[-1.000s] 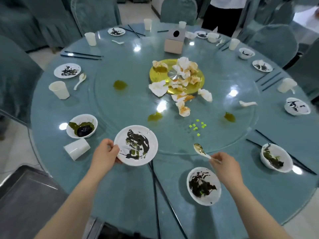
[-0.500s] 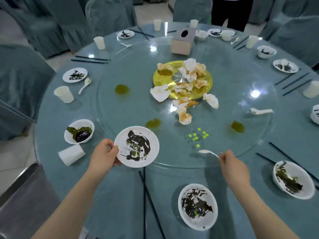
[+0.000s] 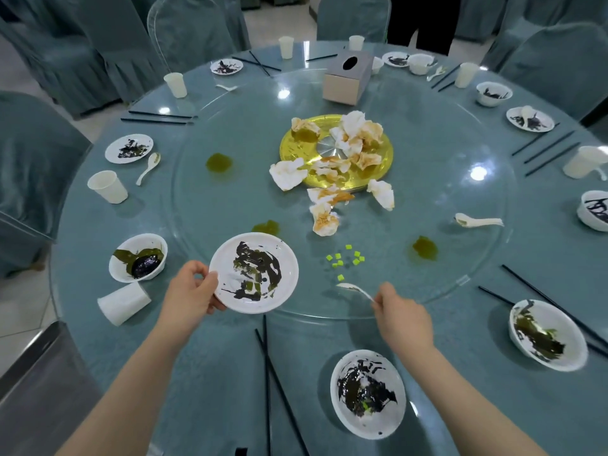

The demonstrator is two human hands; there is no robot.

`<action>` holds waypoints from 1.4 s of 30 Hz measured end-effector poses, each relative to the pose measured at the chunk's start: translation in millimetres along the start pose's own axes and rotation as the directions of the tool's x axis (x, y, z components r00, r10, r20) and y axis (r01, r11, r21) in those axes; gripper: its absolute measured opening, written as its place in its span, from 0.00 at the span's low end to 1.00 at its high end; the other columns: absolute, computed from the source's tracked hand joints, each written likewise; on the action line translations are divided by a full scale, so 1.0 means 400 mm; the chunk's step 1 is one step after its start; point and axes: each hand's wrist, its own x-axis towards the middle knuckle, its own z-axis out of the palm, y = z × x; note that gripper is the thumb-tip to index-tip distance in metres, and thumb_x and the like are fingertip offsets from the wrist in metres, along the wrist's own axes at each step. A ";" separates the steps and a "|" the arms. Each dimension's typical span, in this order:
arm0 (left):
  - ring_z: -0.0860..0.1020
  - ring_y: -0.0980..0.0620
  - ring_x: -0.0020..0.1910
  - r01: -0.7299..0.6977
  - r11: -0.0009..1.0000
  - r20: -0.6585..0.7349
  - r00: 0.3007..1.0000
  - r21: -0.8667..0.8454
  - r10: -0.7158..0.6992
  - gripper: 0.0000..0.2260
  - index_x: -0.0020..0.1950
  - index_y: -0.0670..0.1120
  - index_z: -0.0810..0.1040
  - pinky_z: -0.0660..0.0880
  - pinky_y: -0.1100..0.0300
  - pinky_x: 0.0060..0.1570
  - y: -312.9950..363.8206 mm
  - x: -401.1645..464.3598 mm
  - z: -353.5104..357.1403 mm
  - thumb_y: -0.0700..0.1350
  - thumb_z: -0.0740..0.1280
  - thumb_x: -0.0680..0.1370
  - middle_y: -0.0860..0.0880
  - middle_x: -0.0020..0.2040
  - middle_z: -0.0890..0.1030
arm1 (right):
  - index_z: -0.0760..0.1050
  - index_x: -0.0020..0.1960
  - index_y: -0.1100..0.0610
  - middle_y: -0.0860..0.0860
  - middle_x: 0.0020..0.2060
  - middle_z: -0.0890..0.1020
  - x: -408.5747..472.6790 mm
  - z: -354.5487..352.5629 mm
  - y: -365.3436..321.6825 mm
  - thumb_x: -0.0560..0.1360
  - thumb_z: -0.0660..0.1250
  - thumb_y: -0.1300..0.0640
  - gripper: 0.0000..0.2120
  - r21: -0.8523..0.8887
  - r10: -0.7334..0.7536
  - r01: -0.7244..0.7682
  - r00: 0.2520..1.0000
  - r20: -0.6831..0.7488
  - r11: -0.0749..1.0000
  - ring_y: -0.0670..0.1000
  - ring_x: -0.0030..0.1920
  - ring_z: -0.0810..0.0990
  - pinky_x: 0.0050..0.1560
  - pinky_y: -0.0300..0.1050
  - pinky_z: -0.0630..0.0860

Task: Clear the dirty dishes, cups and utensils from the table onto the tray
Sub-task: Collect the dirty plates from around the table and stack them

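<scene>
My left hand (image 3: 190, 292) grips the left rim of a white plate (image 3: 254, 273) smeared with dark sauce, at the near edge of the glass turntable (image 3: 460, 199). My right hand (image 3: 399, 315) pinches the handle of a white spoon (image 3: 353, 287) whose bowl points left over the turntable. A dirty bowl (image 3: 367, 393) sits just below my right forearm. A pair of black chopsticks (image 3: 268, 383) lies between my arms. The grey metal tray (image 3: 36, 386) shows at the lower left, off the table.
More dirty bowls (image 3: 138, 256) (image 3: 547, 334), plates (image 3: 129, 148), paper cups (image 3: 108, 186) and a tipped cup (image 3: 123, 302) ring the round table. Crumpled napkins (image 3: 348, 139) lie on a gold dish (image 3: 335, 153) at the centre, beside a tissue box (image 3: 348, 76). Covered chairs surround the table; a person stands at the far side.
The view has shifted closer and lower over the table. My right hand has turned the spoon so its bowl lies flatter and points left. My left hand keeps its hold on the plate.
</scene>
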 end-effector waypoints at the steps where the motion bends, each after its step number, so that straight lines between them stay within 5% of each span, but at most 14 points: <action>1: 0.77 0.55 0.23 -0.002 1.000 -0.003 1.000 -0.002 0.002 0.04 0.47 0.42 0.70 0.70 0.58 0.29 0.000 -0.001 -0.001 0.42 0.60 0.80 0.43 0.32 0.82 | 0.69 0.52 0.52 0.55 0.42 0.83 0.003 0.000 -0.011 0.80 0.57 0.47 0.09 0.030 -0.010 0.010 1.000 0.012 1.000 0.61 0.45 0.81 0.37 0.48 0.68; 6: 0.77 0.55 0.23 -0.015 1.000 -0.024 1.000 -0.027 0.015 0.05 0.49 0.40 0.71 0.72 0.59 0.27 -0.001 0.003 -0.006 0.41 0.61 0.80 0.41 0.34 0.81 | 0.73 0.42 0.48 0.48 0.37 0.82 0.029 -0.010 -0.019 0.75 0.66 0.47 0.06 0.377 0.087 -0.109 0.993 0.073 0.920 0.56 0.44 0.79 0.38 0.46 0.71; 10: 0.77 0.55 0.22 -0.012 0.999 -0.042 0.999 -0.034 0.011 0.03 0.48 0.41 0.71 0.71 0.66 0.22 -0.006 0.007 -0.011 0.41 0.61 0.80 0.41 0.33 0.81 | 0.74 0.37 0.47 0.41 0.32 0.78 0.037 -0.026 0.027 0.73 0.71 0.50 0.08 0.499 0.146 -0.107 0.988 -0.039 0.860 0.51 0.41 0.80 0.41 0.45 0.74; 14: 0.77 0.56 0.22 0.002 1.000 -0.043 0.999 -0.021 -0.003 0.03 0.47 0.43 0.71 0.72 0.61 0.26 -0.009 0.007 -0.002 0.41 0.61 0.80 0.42 0.32 0.81 | 0.74 0.33 0.45 0.37 0.30 0.77 0.057 -0.056 0.075 0.72 0.71 0.49 0.10 0.564 0.235 -0.118 0.962 -0.140 0.817 0.40 0.35 0.76 0.34 0.39 0.67; 21: 0.76 0.56 0.21 0.055 0.998 -0.011 0.998 -0.030 -0.055 0.03 0.48 0.41 0.71 0.71 0.60 0.27 -0.019 0.000 0.030 0.40 0.61 0.80 0.47 0.26 0.79 | 0.82 0.45 0.54 0.53 0.46 0.80 0.105 -0.075 0.161 0.75 0.68 0.53 0.06 0.534 0.304 -0.138 0.923 -0.235 0.834 0.55 0.48 0.77 0.47 0.45 0.70; 28: 0.76 0.57 0.21 0.096 0.995 -0.004 0.995 0.015 -0.096 0.03 0.48 0.40 0.71 0.71 0.59 0.27 -0.027 0.007 0.043 0.39 0.61 0.80 0.42 0.30 0.80 | 0.82 0.46 0.55 0.55 0.50 0.78 0.131 -0.045 0.181 0.76 0.68 0.52 0.08 0.432 0.331 -0.198 0.908 -0.257 0.880 0.57 0.54 0.71 0.49 0.45 0.66; 36: 0.75 0.56 0.20 0.111 0.994 -0.014 0.994 0.023 -0.110 0.04 0.45 0.42 0.70 0.70 0.64 0.22 -0.047 0.013 0.033 0.39 0.61 0.80 0.41 0.31 0.79 | 0.78 0.61 0.55 0.53 0.58 0.78 0.116 0.010 0.119 0.72 0.71 0.46 0.21 0.269 0.054 -0.016 0.990 -0.132 0.963 0.58 0.59 0.73 0.61 0.50 0.67; 42: 0.76 0.56 0.21 0.112 0.993 -0.019 0.994 0.022 -0.112 0.04 0.46 0.42 0.70 0.70 0.58 0.28 -0.064 0.020 0.024 0.40 0.61 0.80 0.43 0.30 0.80 | 0.81 0.57 0.53 0.48 0.55 0.81 0.099 0.038 0.062 0.72 0.72 0.51 0.14 0.295 -0.004 0.048 0.989 -0.149 0.954 0.54 0.57 0.74 0.57 0.46 0.69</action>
